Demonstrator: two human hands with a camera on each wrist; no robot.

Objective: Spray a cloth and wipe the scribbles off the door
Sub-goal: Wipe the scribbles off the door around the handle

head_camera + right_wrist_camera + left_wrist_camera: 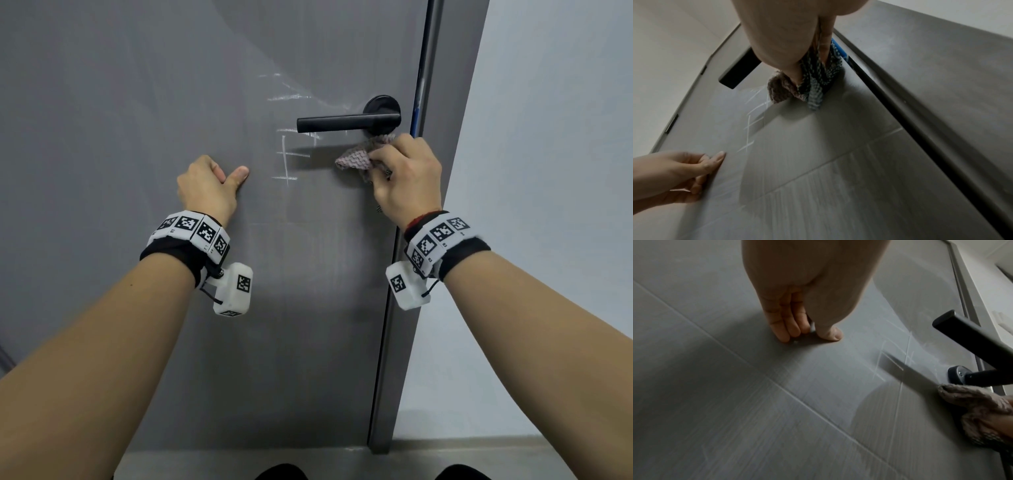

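1. The right hand's fingers (383, 158) are curled round a bunched knitted cloth (356, 158), pinkish on one side and dark with pale dots on the other, and hold it against the door.
2. The right hand (407, 178) sits just under the black lever handle (346, 123), near the latch edge of the grey door (120, 120).
3. White chalk-like scribbles (286, 157) lie left of the cloth, above and below the handle's free end; the cloth is beside them, not over them.
4. The left hand's fingers (785, 324) are curled in against the door with the thumb stretched toward the scribbles; something small may sit between thumb and fingers, but I cannot tell what.
5. The left hand (209, 186) is well left of the scribbles.
6. Both wrists wear marker-printed bands (191, 229).
7. A pale wall (555, 171) borders the door frame on the right.
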